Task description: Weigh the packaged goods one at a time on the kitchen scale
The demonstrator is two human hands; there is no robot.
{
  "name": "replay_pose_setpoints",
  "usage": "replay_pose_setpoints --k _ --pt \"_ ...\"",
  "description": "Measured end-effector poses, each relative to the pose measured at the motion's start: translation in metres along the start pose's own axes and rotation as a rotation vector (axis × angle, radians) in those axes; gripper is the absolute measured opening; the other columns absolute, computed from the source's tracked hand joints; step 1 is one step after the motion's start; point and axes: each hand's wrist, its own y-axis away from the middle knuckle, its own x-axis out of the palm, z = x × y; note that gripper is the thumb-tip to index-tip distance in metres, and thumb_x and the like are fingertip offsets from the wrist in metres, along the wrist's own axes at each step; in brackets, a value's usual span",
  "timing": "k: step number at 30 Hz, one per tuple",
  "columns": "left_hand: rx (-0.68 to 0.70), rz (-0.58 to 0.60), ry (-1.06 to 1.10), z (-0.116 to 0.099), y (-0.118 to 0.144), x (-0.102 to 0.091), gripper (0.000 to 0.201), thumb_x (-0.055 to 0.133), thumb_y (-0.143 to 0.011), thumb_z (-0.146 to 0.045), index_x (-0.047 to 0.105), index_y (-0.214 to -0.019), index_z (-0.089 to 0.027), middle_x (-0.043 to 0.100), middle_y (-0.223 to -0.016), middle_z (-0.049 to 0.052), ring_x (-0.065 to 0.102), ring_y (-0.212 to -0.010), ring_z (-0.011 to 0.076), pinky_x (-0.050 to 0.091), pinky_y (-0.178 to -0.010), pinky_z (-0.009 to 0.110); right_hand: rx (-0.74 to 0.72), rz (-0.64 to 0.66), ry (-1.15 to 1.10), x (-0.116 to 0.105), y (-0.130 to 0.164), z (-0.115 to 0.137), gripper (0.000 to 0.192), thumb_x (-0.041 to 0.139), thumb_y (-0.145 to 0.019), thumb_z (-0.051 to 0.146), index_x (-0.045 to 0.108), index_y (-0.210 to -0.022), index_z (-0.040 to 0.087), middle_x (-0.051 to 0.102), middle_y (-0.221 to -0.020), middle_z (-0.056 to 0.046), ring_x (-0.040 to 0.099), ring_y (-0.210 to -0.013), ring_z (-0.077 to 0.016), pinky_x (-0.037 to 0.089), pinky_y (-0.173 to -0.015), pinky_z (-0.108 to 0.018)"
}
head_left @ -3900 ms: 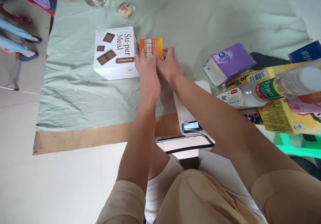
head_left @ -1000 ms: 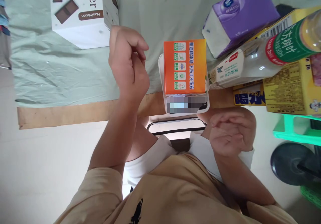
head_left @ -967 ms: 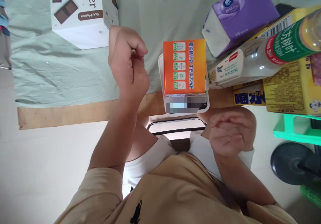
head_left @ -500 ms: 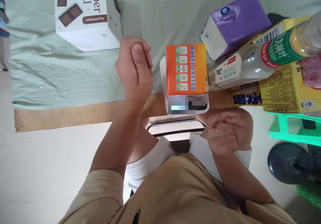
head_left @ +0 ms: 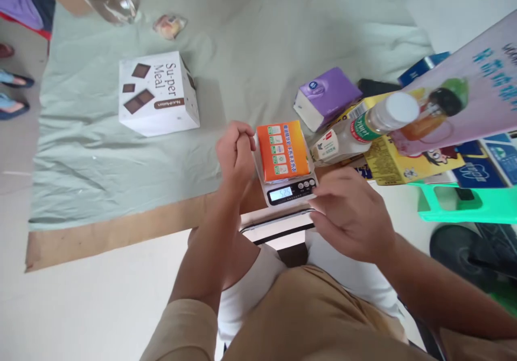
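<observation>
- The landmark is a small white digital scale [head_left: 288,191] with a lit display, sitting at the near edge of a pale green cloth [head_left: 250,54] spread over a brown board on the floor.
- An orange box [head_left: 283,151] printed with small green icons lies flat on the scale's platform; no hand touches it.
- The left hand [head_left: 234,151] is curled into a loose fist just left of the scale, level with the orange box, holding nothing.
- The right hand [head_left: 351,215] hangs just right of the scale's display end, fingers loosely bent and spread, empty, their tips close to the scale's corner; whether they touch it I cannot tell.
- Right of the scale lies a clear bottle [head_left: 355,129] with a white cap and green label, over yellow cartons [head_left: 391,161].
- Beyond the scale to the right is a purple tissue pack [head_left: 327,97].
- Far left of the scale and beyond it stands a white "Su-per Meal" box [head_left: 157,94].
</observation>
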Motion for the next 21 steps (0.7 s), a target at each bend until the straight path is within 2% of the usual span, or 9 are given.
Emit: replay_pose_setpoints --k 3,6,8,10,13,17,19,21 --pt "-0.02 0.034 0.024 0.002 -0.005 0.002 0.021 0.055 -0.094 -0.023 0.06 -0.074 -0.023 0.049 -0.055 -0.003 0.043 -0.049 0.0124 0.032 -0.054 0.03 0.049 0.204 0.224 0.001 -0.04 0.008 0.038 0.066 -0.094 0.024 0.062 -0.132 0.028 0.07 -0.131 -0.012 0.068 -0.123 -0.0284 0.06 -0.104 -0.047" --pt "-0.047 0.017 0.04 0.005 -0.008 0.003 0.02 0.054 -0.092 -0.02 0.059 -0.072 -0.022 0.048 -0.055 -0.003 0.044 -0.05 0.0119 0.034 -0.055 0.029 0.113 0.438 0.399 0.011 -0.071 0.003 0.068 0.074 -0.089 0.028 0.052 -0.153 0.028 0.05 -0.164 -0.018 0.049 -0.154 -0.0406 0.046 -0.123 -0.062" --pt "-0.054 -0.004 0.049 0.006 -0.008 0.002 0.021 0.053 -0.091 -0.02 0.058 -0.071 -0.022 0.047 -0.055 -0.003 0.044 -0.051 0.0121 0.034 -0.055 0.029 0.118 0.556 0.466 0.018 -0.085 -0.005 0.082 0.078 -0.086 0.031 0.045 -0.16 0.027 0.039 -0.172 -0.021 0.039 -0.161 -0.0454 0.04 -0.127 -0.066" --pt "-0.058 -0.016 0.053 0.006 -0.008 0.0 0.022 0.053 -0.092 -0.02 0.057 -0.07 -0.022 0.045 -0.054 -0.003 0.043 -0.051 0.0122 0.034 -0.055 0.028 0.102 0.643 0.5 0.021 -0.094 -0.013 0.084 0.079 -0.087 0.032 0.044 -0.162 0.025 0.045 -0.168 -0.022 0.046 -0.156 -0.0451 0.041 -0.126 -0.064" --pt "-0.075 -0.035 0.059 0.006 -0.009 -0.003 0.023 0.053 -0.094 -0.02 0.058 -0.071 -0.022 0.044 -0.054 -0.004 0.044 -0.051 0.0126 0.035 -0.055 0.028 0.065 0.737 0.538 0.022 -0.104 -0.019 0.085 0.079 -0.085 0.032 0.044 -0.162 0.028 0.06 -0.152 -0.02 0.062 -0.136 -0.0393 0.052 -0.112 -0.054" --pt "-0.13 -0.051 0.083 0.004 -0.011 -0.003 0.023 0.055 -0.094 -0.018 0.058 -0.071 -0.022 0.045 -0.056 -0.003 0.047 -0.054 0.0126 0.038 -0.057 0.027 0.01 0.845 0.607 0.024 -0.12 -0.021 0.089 0.081 -0.08 0.037 0.045 -0.161 0.03 0.059 -0.151 -0.02 0.067 -0.123 -0.0371 0.054 -0.096 -0.044" --pt "-0.149 -0.067 0.091 0.005 -0.012 -0.003 0.023 0.055 -0.092 -0.018 0.057 -0.07 -0.021 0.045 -0.057 -0.003 0.045 -0.054 0.0118 0.037 -0.057 0.026 0.025 0.918 0.618 0.027 -0.126 -0.023 0.087 0.082 -0.077 0.041 0.049 -0.157 0.028 0.065 -0.138 -0.018 0.068 -0.118 -0.0367 0.053 -0.095 -0.045" --pt "-0.151 -0.093 0.1 0.005 -0.014 -0.003 0.023 0.053 -0.092 -0.017 0.057 -0.07 -0.021 0.044 -0.056 -0.004 0.042 -0.053 0.0115 0.036 -0.055 0.026 0.034 0.935 0.598 0.033 -0.129 -0.027 0.086 0.085 -0.074 0.044 0.054 -0.152 0.027 0.067 -0.129 -0.016 0.069 -0.114 -0.0361 0.052 -0.096 -0.046"
